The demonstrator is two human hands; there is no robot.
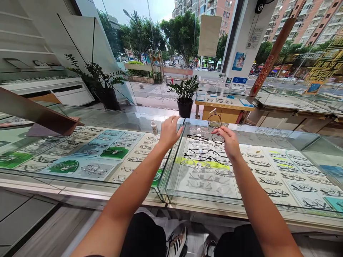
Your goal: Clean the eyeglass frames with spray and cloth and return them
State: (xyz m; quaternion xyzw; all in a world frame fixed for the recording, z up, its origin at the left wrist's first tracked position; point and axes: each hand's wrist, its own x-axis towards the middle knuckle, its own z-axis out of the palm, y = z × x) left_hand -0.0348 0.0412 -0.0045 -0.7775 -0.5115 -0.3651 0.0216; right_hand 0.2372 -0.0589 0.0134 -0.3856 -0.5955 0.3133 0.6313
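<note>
Bottle (154, 127), mid-frame: label too small to read. Eyeglasses (214, 121): long axis near upright, pinched in your right hand's (228, 140) fingers. Your left hand (169, 132): fingers loosely open.

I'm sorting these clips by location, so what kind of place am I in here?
Most likely an optician's or eyewear shop: a glass display case holds rows of eyeglasses, your right hand holds a round-rimmed pair, and large windows face a street.
</note>
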